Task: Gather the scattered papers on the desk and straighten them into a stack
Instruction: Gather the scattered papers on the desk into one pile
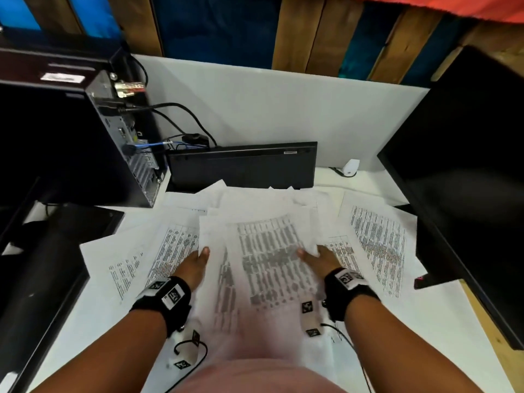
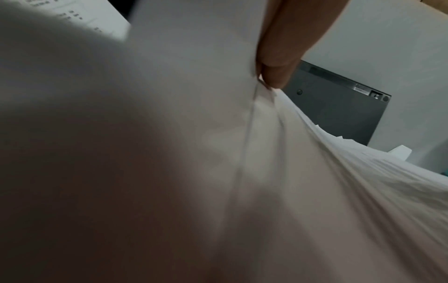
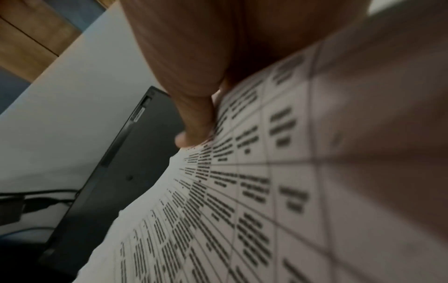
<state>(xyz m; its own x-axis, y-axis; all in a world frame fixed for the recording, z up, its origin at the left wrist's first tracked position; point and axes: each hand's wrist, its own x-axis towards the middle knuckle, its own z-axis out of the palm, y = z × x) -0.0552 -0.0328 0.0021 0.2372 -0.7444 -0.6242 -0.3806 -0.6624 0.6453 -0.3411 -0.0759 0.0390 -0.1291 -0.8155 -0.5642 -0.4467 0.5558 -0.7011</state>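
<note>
Papers in your hands: a loose bundle of printed sheets [image 1: 263, 259] is lifted over the middle of the counter [image 1: 425, 321], its near edge blurred toward you.
Left hand [image 1: 195, 265]: you pinch the bundle's left edge, thumb on top; the left wrist view shows the thumb [image 2: 278, 63] pressed against the sheets' fanned edges.
Right hand [image 1: 317, 259]: you grip the right edge the same way, thumb [image 3: 194, 118] lying on the printed table.
Loose sheets: more papers [image 1: 380, 245] lie spread flat on the counter to both sides of the bundle and behind it, overlapping one another.
Keyboard [image 1: 243, 168]: it stands on edge against the white partition [image 1: 283, 109], just behind the papers.
Computer tower [image 1: 124, 137]: it sits at your far left, cables plugged into its back.
Monitor [image 1: 467, 165]: its dark screen stands at your right, over the edge of the outermost sheet.
</note>
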